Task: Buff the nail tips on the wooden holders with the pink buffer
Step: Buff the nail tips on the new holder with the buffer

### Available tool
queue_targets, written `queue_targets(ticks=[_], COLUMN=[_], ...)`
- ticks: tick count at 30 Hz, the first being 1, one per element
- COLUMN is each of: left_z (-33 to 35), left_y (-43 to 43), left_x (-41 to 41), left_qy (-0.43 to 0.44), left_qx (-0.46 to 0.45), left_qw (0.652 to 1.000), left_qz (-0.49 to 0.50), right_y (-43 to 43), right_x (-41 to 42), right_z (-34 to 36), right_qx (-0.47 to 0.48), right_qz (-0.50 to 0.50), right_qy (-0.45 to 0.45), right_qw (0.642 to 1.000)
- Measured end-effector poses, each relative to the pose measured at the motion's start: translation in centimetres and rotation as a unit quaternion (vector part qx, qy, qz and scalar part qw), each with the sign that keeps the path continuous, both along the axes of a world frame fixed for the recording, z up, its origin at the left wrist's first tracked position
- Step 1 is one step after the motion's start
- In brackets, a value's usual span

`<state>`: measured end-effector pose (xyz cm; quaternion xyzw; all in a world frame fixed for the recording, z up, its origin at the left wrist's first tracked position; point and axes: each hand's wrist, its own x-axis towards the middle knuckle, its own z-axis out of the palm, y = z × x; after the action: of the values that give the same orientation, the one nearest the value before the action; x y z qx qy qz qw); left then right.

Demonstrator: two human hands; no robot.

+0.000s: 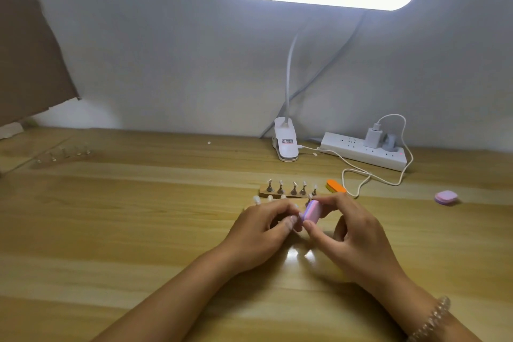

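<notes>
Left hand (261,230) — fingers curled over the near wooden holder (249,206); I cannot tell what they pinch. Pink buffer (311,212): between both hands, just above that holder. Right hand (349,236) — thumb and fingers pinch the buffer. Behind them I see a second holder (288,195) with upright nail tips (281,183), and an orange block (336,185) beside it.

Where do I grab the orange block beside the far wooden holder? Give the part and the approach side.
Pinch the orange block across its two long edges, mid-length, coming straight down from above. It lies flat on the table, so only the edges offer purchase; the far holder sits close on its left and the white cable loops on its right.
</notes>
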<state>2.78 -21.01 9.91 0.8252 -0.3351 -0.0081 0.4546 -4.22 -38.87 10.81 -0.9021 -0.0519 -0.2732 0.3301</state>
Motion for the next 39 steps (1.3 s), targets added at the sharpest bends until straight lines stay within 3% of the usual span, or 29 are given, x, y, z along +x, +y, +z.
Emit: queue_targets(ticks=[6,10,14,19,24,28,33,39], left_z=[0.37,0.16,0.10,0.08,0.10,0.17,0.18,0.18], left_y=[-0.07,-0.05,-0.02,-0.05,-0.01,-0.07,-0.02,-0.03], left_x=[-0.33,-0.23,-0.10,-0.19,-0.10,-0.16,-0.17,-0.16], left_qy=[0.008,0.003,0.000,-0.002,-0.003,0.001,0.000,-0.003], left_qx=[0.013,0.017,0.019,0.019,0.024,0.018,0.021,0.018], left_qw=[1.000,1.000,1.000,1.000,1.000,1.000,1.000,1.000], left_qz=[0.009,0.007,0.012,0.008,0.012,0.010,0.014,0.010], right_y=[0.72,-0.11,0.58,-0.01,0.75,0.09,0.72,0.27], right_x=[-0.61,0.14,-0.51,-0.01,-0.69,-0.06,-0.61,-0.23], right_z=[0.06,-0.20,-0.04,-0.10,-0.04,-0.10,-0.06,-0.08], right_qx=[-0.045,0.005,-0.053,-0.008,-0.078,-0.017,-0.071,-0.056], right_qz=[0.065,0.013,0.055,0.017,0.051,0.007,0.053,0.008], right_qy=[0.015,0.009,0.011,0.016,0.015,0.014,0.016,0.011], right_qw=[0.997,1.000,0.997,1.000,0.996,1.000,0.996,0.998])
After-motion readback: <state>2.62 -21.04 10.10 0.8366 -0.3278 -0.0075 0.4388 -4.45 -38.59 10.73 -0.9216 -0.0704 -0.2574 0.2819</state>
